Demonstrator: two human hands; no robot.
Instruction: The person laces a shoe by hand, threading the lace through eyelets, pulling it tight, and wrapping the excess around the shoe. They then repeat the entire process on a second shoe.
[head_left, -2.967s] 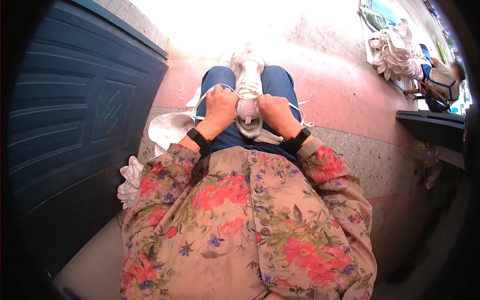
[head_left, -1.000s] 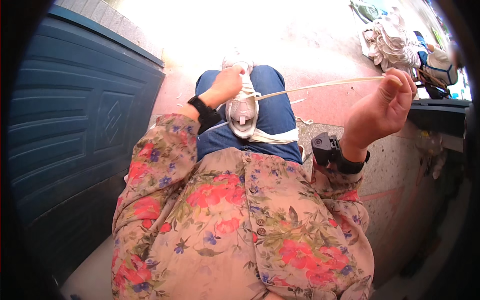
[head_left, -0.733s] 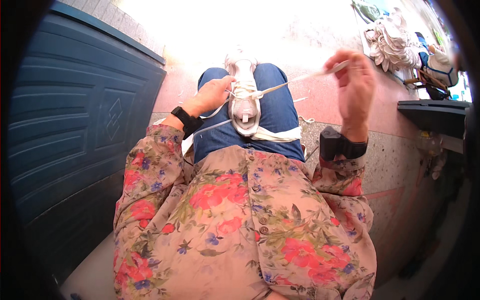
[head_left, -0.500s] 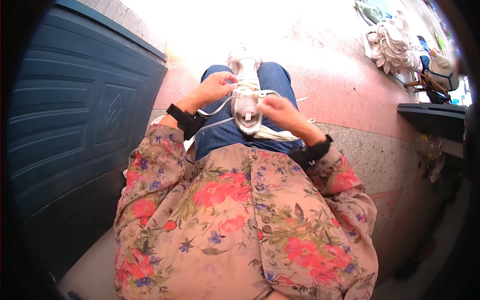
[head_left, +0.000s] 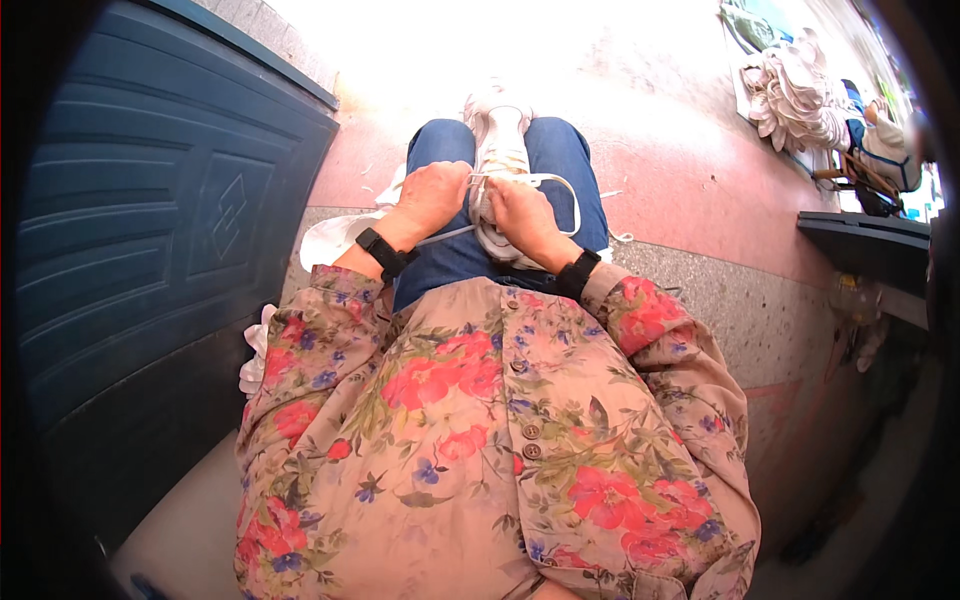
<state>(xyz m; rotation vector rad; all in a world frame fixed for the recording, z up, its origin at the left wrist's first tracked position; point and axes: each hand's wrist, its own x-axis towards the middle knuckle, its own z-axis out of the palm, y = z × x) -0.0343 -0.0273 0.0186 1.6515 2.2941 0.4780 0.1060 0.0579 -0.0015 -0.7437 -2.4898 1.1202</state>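
A white sneaker rests between my jean-clad knees, its toe pointing away from me. Both my hands are over its lacing. My left hand is closed at the shoe's left side, fingertips pinched where a white shoelace begins. That lace crosses over the shoe and bends in a wide loop to the right. Closed as well, my right hand sits over the tongue and opening, its fingers curled on the lace. The hands hide much of the eyelets. Another lace end lies across my left thigh.
A dark blue panelled door stands close on my left. Another white shoe piece lies beside my left leg. To the far right are a pile of white shoes and a dark ledge.
My hands have come closer together over the shoe; the right has moved left and closed in on the lacing. The lace now forms a larger loop on the right.
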